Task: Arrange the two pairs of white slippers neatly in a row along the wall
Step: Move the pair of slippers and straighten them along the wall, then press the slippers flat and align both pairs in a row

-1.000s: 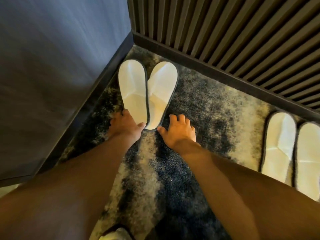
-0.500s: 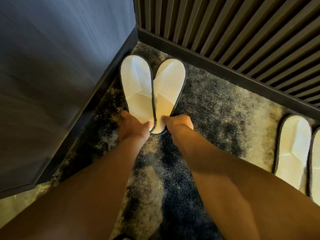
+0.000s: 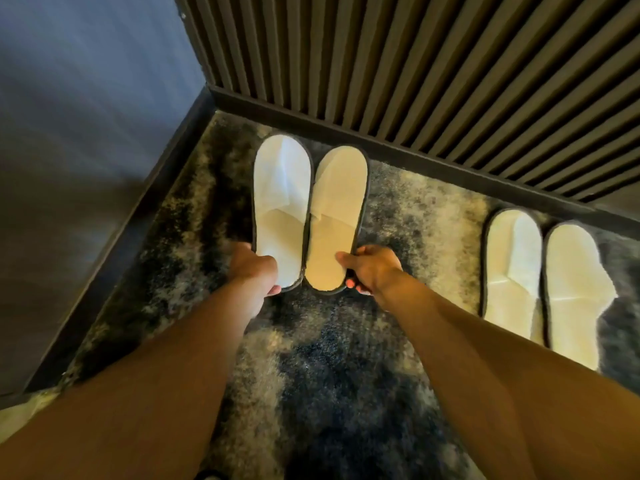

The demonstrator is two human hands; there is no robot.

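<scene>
My left hand (image 3: 254, 266) gripped the heel of the left slipper (image 3: 281, 206), and my right hand (image 3: 372, 268) pinched the heel of its mate (image 3: 337, 216), thumb on the insole. The two lay touching side by side on the mottled carpet (image 3: 329, 375), toes near the slatted wall (image 3: 415, 71). The second pair (image 3: 543, 282) sat well apart on the right, toes toward that wall.

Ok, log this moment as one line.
left hand: grips left white slipper | right hand: grips right white slipper | second pair: at wall
</scene>
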